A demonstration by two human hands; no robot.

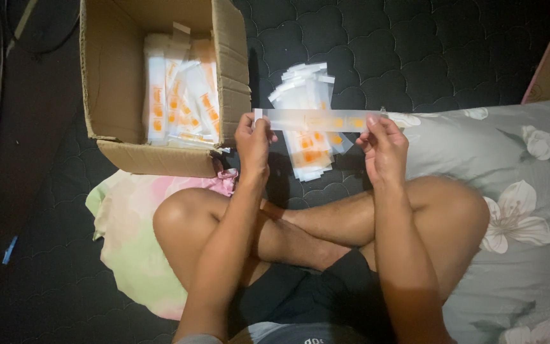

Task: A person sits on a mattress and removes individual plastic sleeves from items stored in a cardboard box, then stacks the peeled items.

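Note:
Both hands hold one long clear plastic packet [316, 120] with orange print, stretched level in front of me. My left hand [253, 141] pinches its left end and my right hand [383, 148] pinches its right end. Just behind the packet, a loose pile of the same packets [305, 89] lies on the dark quilted mattress. An open cardboard box [116, 76] at the upper left holds several more packets [179, 95] standing on end. My crossed bare legs are below the hands.
A grey pillow with white flowers [523, 210] lies at my right. A pastel cloth [128, 248] sits under my left knee. The dark quilted mattress [383, 38] runs behind the pile. Floor clutter shows at the far left edge.

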